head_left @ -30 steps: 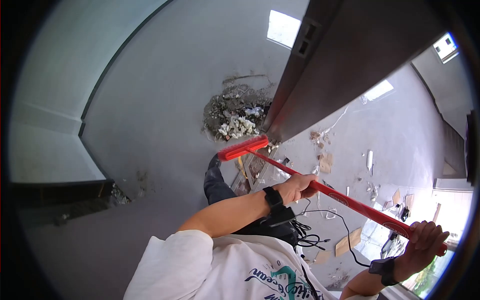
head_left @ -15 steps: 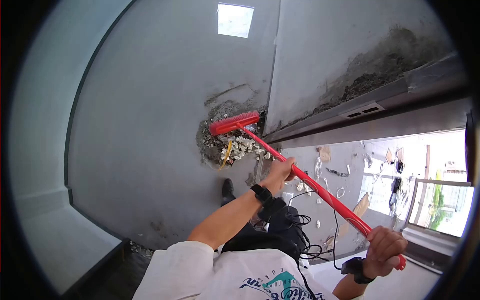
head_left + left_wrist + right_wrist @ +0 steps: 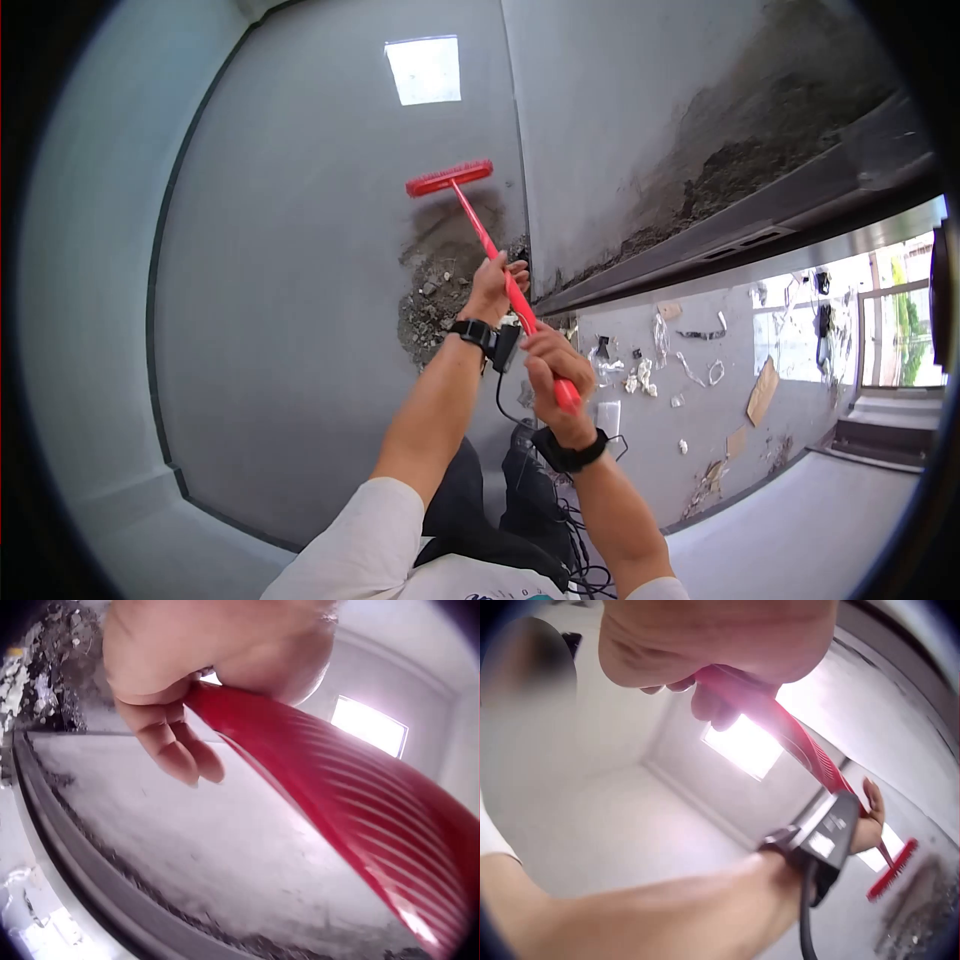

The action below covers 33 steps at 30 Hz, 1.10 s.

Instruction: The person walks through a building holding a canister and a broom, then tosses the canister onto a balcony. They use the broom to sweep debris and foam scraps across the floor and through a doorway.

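Observation:
A red push broom (image 3: 450, 180) lies across the head view, its bristled head at the far edge of a dusty smear on the grey floor. My left hand (image 3: 490, 288) holds the handle partway along; in the left wrist view two fingers (image 3: 169, 750) hang loosely beside the red handle (image 3: 330, 780). Closer to my body, my right hand (image 3: 558, 380) grips the handle near its end. Beneath the left hand is a pile of rubble and dirt (image 3: 425, 305). From the right wrist view, the broom head (image 3: 892, 870) shows beyond the left forearm.
To the right stands a wall panel (image 3: 610, 130) with a dirt-stained lower edge and a dark metal frame (image 3: 760, 235). Past it, scraps and cardboard (image 3: 763, 390) litter the floor near a bright window. Black cables (image 3: 590, 570) hang by my legs.
The broom head has swung up from beside my foot, over the rubble, to the floor beyond it. My right hand has come left, close to the left hand. The view has shifted.

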Each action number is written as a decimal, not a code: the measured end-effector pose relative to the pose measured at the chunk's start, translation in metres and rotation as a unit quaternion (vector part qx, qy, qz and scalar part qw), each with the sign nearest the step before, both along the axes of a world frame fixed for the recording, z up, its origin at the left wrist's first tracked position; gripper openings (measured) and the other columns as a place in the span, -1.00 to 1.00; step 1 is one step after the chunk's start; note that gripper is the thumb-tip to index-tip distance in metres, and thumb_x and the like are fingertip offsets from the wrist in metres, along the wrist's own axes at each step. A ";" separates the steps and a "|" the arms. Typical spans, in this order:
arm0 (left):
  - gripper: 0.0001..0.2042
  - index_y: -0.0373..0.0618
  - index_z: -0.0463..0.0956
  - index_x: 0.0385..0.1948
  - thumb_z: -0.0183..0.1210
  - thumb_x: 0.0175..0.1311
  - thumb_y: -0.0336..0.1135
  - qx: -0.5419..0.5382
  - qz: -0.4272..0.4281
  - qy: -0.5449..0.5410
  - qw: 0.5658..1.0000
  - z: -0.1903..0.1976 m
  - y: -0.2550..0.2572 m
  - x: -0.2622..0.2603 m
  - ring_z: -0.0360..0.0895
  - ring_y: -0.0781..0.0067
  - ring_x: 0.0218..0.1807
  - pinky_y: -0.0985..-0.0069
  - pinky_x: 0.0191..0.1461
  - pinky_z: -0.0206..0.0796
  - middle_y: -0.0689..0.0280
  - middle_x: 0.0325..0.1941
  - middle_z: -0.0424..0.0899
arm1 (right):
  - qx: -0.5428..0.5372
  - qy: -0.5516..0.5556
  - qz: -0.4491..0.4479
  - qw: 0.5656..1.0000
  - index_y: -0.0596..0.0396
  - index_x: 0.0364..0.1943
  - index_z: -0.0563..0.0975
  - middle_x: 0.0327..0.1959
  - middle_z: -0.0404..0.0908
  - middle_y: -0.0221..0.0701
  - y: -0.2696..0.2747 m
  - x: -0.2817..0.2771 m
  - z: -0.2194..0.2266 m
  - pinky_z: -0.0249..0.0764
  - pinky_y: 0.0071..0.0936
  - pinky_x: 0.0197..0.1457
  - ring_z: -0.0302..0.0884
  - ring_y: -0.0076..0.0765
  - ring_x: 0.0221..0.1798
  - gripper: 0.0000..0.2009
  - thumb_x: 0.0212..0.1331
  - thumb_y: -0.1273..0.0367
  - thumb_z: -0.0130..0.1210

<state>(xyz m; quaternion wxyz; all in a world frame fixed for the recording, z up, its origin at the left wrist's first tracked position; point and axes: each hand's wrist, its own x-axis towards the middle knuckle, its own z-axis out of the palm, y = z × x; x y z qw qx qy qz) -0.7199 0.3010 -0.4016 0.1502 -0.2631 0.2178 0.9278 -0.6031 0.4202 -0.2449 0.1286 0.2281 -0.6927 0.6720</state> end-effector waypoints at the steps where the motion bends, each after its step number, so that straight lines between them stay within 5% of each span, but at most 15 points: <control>1: -0.81 0.04 0.05 -0.17 -0.13 0.30 -0.32 -0.053 -0.009 -0.034 0.998 -0.017 -0.008 -0.008 0.29 0.45 -0.60 0.43 -0.51 0.25 0.25 -0.51 0.38 | 0.033 -0.027 -0.029 0.999 0.25 -0.66 0.37 -0.61 0.44 -0.26 -0.014 -0.005 -0.020 0.39 -0.21 0.01 0.50 -0.20 -0.43 -0.84 0.00 0.61 0.01; 4: -0.74 0.02 0.02 -0.07 -0.15 0.27 -0.37 -0.114 -0.098 -0.100 0.984 -0.080 -0.025 -0.029 0.29 0.46 -0.63 0.41 -0.60 0.24 0.19 -0.48 0.41 | 0.021 -0.049 -0.112 0.992 0.26 -0.66 0.37 -0.60 0.46 -0.25 -0.045 0.002 -0.071 0.42 -0.25 -0.02 0.51 -0.22 -0.43 -0.84 0.01 0.62 -0.01; 6: -0.68 -0.14 0.00 -0.03 -0.15 0.20 -0.45 -0.212 -0.115 -0.100 0.965 -0.107 -0.027 -0.018 0.37 0.41 -0.66 0.41 -0.64 0.31 0.15 -0.56 0.41 | 0.039 -0.100 -0.154 0.982 0.27 -0.65 0.39 -0.57 0.50 -0.23 -0.049 0.034 -0.069 0.45 -0.29 -0.08 0.52 -0.22 -0.43 -0.85 0.02 0.62 -0.03; 8: -0.81 -0.19 0.11 -0.21 -0.13 0.17 -0.44 -0.316 -0.182 -0.042 0.930 -0.137 -0.017 0.003 0.39 0.35 -0.68 0.41 -0.69 0.30 0.12 -0.53 0.45 | 0.110 -0.179 -0.215 0.954 0.28 -0.68 0.37 -0.56 0.51 -0.20 -0.049 0.069 -0.023 0.47 -0.22 -0.11 0.52 -0.19 -0.46 -0.80 0.06 0.55 -0.10; 10: -0.79 -0.09 0.15 -0.26 -0.07 0.06 -0.46 -0.250 -0.191 -0.155 0.936 -0.127 -0.007 0.026 0.40 0.34 -0.68 0.38 -0.67 0.30 0.14 -0.55 0.45 | 0.108 -0.134 -0.256 0.951 0.22 -0.77 0.31 -0.67 0.41 -0.30 -0.047 0.089 0.010 0.45 -0.24 -0.14 0.37 -0.35 -0.60 -0.72 0.08 0.48 -0.17; 13: -0.91 -0.23 0.31 -0.48 -0.02 0.01 -0.44 -0.245 -0.232 -0.110 0.935 -0.100 0.007 0.066 0.38 0.40 -0.72 0.46 -0.74 0.18 0.26 -0.69 0.41 | 0.091 -0.152 -0.303 0.936 0.13 -0.82 0.26 -0.78 0.31 -0.37 -0.058 0.107 0.097 0.44 -0.17 -0.13 0.33 -0.36 -0.65 -0.72 0.01 0.45 -0.13; 15: -0.91 -0.23 0.32 -0.48 0.00 -0.01 -0.45 -0.213 -0.165 -0.145 0.952 -0.069 0.021 0.088 0.37 0.41 -0.75 0.48 -0.76 0.15 0.27 -0.69 0.41 | 0.034 -0.163 -0.191 0.967 0.07 -0.71 0.32 -0.73 0.39 -0.27 -0.035 0.119 0.140 0.39 -0.15 -0.16 0.35 -0.21 -0.58 -0.65 0.20 0.25 -0.07; 18: -0.90 -0.24 0.30 -0.46 0.01 -0.01 -0.48 -0.205 -0.117 -0.152 0.960 -0.025 0.014 0.089 0.38 0.42 -0.74 0.49 -0.72 0.20 0.26 -0.67 0.41 | -0.017 -0.131 -0.225 0.965 -0.01 -0.78 0.21 -0.78 0.28 -0.42 -0.030 0.130 0.158 0.37 -0.11 -0.14 0.27 -0.35 -0.60 -0.62 0.16 0.26 -0.02; 21: -0.88 -0.21 0.25 -0.41 -0.01 0.01 -0.48 -0.240 -0.099 -0.076 0.963 -0.023 -0.006 0.058 0.37 0.43 -0.71 0.51 -0.68 0.22 0.27 -0.65 0.41 | -0.021 -0.109 -0.217 0.970 0.01 -0.78 0.20 -0.76 0.27 -0.41 -0.036 0.121 0.141 0.36 -0.13 -0.15 0.25 -0.33 -0.58 -0.63 0.15 0.26 -0.05; 22: -0.87 -0.18 0.23 -0.39 -0.03 0.04 -0.46 -0.282 -0.148 -0.044 0.947 -0.033 -0.019 0.035 0.36 0.45 -0.70 0.51 -0.67 0.22 0.28 -0.65 0.39 | -0.022 -0.100 -0.230 0.968 0.07 -0.80 0.23 -0.78 0.29 -0.39 -0.043 0.111 0.128 0.39 -0.14 -0.13 0.30 -0.34 -0.61 -0.68 0.07 0.34 -0.07; 23: -0.89 -0.16 0.22 -0.36 -0.06 0.10 -0.43 -0.245 -0.110 -0.051 0.962 -0.039 -0.025 0.013 0.35 0.45 -0.70 0.52 -0.65 0.24 0.29 -0.63 0.40 | -0.023 -0.090 -0.243 0.965 0.13 -0.82 0.27 -0.80 0.30 -0.38 -0.048 0.100 0.109 0.42 -0.16 -0.11 0.35 -0.35 -0.65 -0.73 -0.02 0.43 -0.08; 25: -0.84 -0.07 0.15 -0.22 -0.09 0.24 -0.33 -0.165 -0.109 -0.066 0.978 -0.037 -0.037 -0.024 0.37 0.42 -0.62 0.44 -0.58 0.32 0.26 -0.50 0.43 | -0.054 -0.061 -0.208 0.975 0.18 -0.77 0.35 -0.70 0.44 -0.31 -0.045 0.075 0.047 0.42 -0.01 -0.04 0.49 -0.24 -0.53 -0.76 -0.02 0.43 0.00; 28: -0.80 -0.03 0.10 -0.12 -0.16 0.28 -0.30 -0.177 -0.148 -0.059 0.971 -0.053 -0.036 -0.058 0.35 0.43 -0.57 0.40 -0.54 0.35 0.19 -0.39 0.46 | 0.003 -0.050 -0.187 0.981 0.26 -0.67 0.37 -0.56 0.48 -0.27 -0.064 0.001 -0.037 0.43 -0.21 -0.04 0.52 -0.21 -0.42 -0.87 -0.04 0.62 -0.05; 30: -0.80 -0.05 0.10 -0.11 -0.17 0.27 -0.31 -0.195 -0.170 -0.074 0.963 -0.073 -0.034 -0.067 0.33 0.43 -0.59 0.42 -0.55 0.34 0.15 -0.36 0.49 | -0.036 -0.108 -0.255 0.960 0.28 -0.67 0.35 -0.56 0.49 -0.26 -0.090 -0.028 -0.081 0.43 -0.27 -0.05 0.52 -0.23 -0.42 -0.86 -0.03 0.65 -0.07; 33: -0.80 -0.11 0.14 -0.15 -0.17 0.22 -0.35 -0.286 -0.219 -0.094 0.928 -0.104 -0.030 -0.069 0.36 0.40 -0.64 0.41 -0.62 0.33 0.10 -0.42 0.53 | -0.029 -0.107 -0.309 0.944 0.30 -0.65 0.37 -0.56 0.49 -0.27 -0.098 -0.006 -0.080 0.43 -0.30 -0.05 0.52 -0.26 -0.42 -0.87 0.00 0.64 -0.07</control>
